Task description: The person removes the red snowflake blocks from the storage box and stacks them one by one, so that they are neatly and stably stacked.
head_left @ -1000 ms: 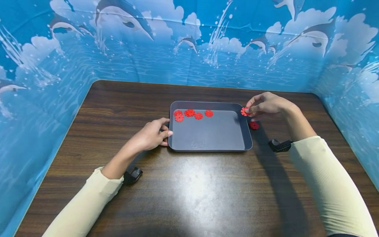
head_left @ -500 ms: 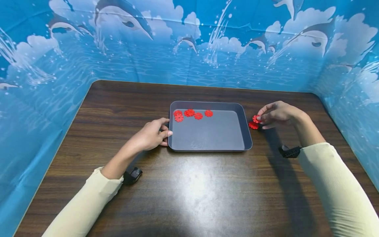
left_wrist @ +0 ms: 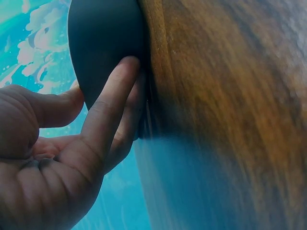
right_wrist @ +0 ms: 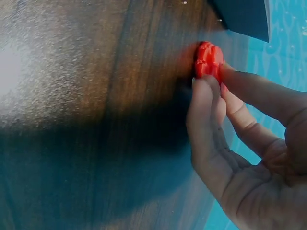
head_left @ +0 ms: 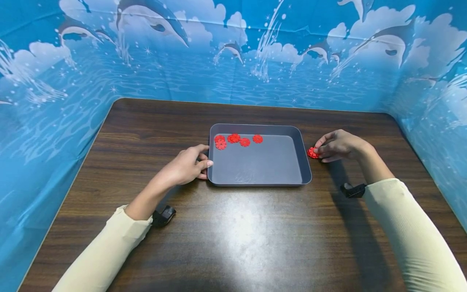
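Right hand: fingertips pinch the stacked red discs on the right side, close over the table; we cannot tell whether the stack is lifted clear of the wood.
Stacked red discs: just outside the tray, near its right wall; we see more than one layer, loosely aligned, so an uneven pinch could take one and let another slip.
Right wall: it stands up beside that pinch; we judge that a low move leftward could knock a disc against it and loosen the grip.
Left hand: thumb at the rim, fingers against the outer left wall, holding the tray; a hard push from here could slide it into the right hand's space, while too light a hold might let a bump turn it.
Inner red discs: flat near the far wall, some overlapping, one lying apart at the right; we see nothing pinning them, so a jolt to the tray could scatter them.
Table: its sheen suggests smoothness to us, so a dropped disc could skid.
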A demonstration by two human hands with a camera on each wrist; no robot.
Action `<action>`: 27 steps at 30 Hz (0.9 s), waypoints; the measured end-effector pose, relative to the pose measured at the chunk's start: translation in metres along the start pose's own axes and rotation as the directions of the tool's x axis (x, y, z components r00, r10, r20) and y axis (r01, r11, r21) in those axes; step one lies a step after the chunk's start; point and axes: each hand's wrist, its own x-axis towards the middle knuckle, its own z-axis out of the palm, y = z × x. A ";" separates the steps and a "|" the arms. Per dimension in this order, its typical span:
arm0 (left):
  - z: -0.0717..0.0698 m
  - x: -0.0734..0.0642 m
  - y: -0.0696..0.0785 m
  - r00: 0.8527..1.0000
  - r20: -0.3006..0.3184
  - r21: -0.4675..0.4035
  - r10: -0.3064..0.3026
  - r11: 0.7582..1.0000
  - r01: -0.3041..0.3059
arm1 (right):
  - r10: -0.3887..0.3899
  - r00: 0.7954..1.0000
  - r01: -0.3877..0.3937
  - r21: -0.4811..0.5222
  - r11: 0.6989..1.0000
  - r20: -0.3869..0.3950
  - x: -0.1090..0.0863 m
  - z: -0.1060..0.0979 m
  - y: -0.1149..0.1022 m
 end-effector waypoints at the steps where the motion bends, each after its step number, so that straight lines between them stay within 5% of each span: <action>1: 0.000 0.000 0.000 1.000 -0.001 0.001 0.001 1.000 -0.001 | -0.002 1.000 0.002 -0.008 1.000 -0.005 0.000 0.001 0.000; 17: 0.002 0.000 0.001 1.000 0.008 0.004 0.000 1.000 0.000 | -0.009 0.999 0.008 -0.041 0.999 -0.040 -0.001 0.001 -0.001; 23: 0.001 -0.001 0.002 1.000 0.013 -0.001 0.000 1.000 0.000 | -0.053 0.998 0.054 0.020 0.998 -0.041 -0.007 -0.007 -0.013; 27: -0.001 -0.001 0.002 1.000 0.019 0.003 -0.005 1.000 0.005 | -0.104 0.994 0.103 -0.034 0.994 -0.036 -0.012 -0.008 -0.029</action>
